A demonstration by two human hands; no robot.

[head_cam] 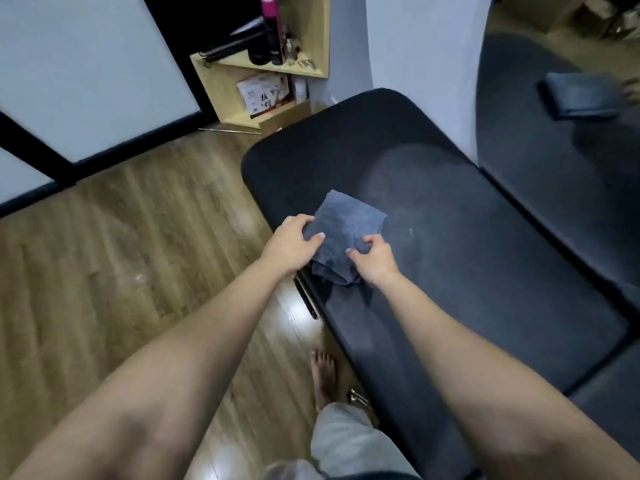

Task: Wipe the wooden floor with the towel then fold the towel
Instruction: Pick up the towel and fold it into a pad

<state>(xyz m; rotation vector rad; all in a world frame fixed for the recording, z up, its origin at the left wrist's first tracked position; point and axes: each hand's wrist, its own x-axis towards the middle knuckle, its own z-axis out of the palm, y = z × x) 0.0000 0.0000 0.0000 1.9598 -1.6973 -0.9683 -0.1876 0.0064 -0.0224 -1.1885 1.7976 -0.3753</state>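
Gripping from both sides, the two hands are holding a small blue-grey folded cloth towel (349,230) on the near left edge of a long black padded bench (467,244). Head view, the only one.

The left hand (292,244) is lying on the towel's left edge, thumb on top of the cloth, fingers curling round the border. The right hand (375,259) is pinching the towel's near right part, thumb and forefinger closing on the fabric. Both hands are clamped on the towel; neither is lying flat or loose.

Between the two grips the towel is sitting as a rough square, one corner pointing away from the hands, a bunched fold hanging just below the right hand at the bench's edge.

Left of the left grip and below both forearms, the brown plank wooden floor (121,271) is showing, glossy near the bench. A bare foot (323,375) is standing on it, beneath the arms and beside the bench.

Far beyond the grip, a pale wooden open shelf unit (311,32) is holding bottles, one with a pink top. Far right of the grip, a second folded dark blue cloth (578,95) is lying blurred on another dark surface.
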